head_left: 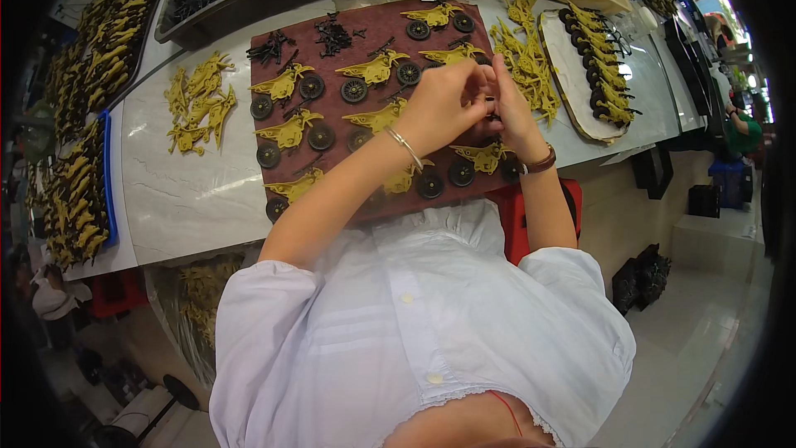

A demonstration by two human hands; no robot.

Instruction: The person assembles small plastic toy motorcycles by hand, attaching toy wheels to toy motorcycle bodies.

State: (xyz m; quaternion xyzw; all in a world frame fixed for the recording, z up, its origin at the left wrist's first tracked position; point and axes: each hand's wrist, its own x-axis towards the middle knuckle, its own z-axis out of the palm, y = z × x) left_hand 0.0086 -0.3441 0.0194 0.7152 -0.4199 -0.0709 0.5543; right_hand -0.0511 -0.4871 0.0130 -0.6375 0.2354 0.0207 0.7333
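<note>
Your left hand (444, 104) and right hand (507, 108) meet above dark red mat (274, 58), fingers pinched together on small dark part (491, 108), possibly a wheel; too hidden to confirm. Yellow plastic motorcycle bodies with black wheels (373, 70) lie on mat around hands. Beyond, pale surface (182, 191), loose black pins (334, 33), trays.

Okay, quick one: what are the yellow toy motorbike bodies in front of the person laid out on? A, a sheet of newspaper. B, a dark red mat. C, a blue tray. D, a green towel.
B: the yellow bodies with black wheels lie in rows on a dark red mat on the pale table, where both hands meet over it.
</note>
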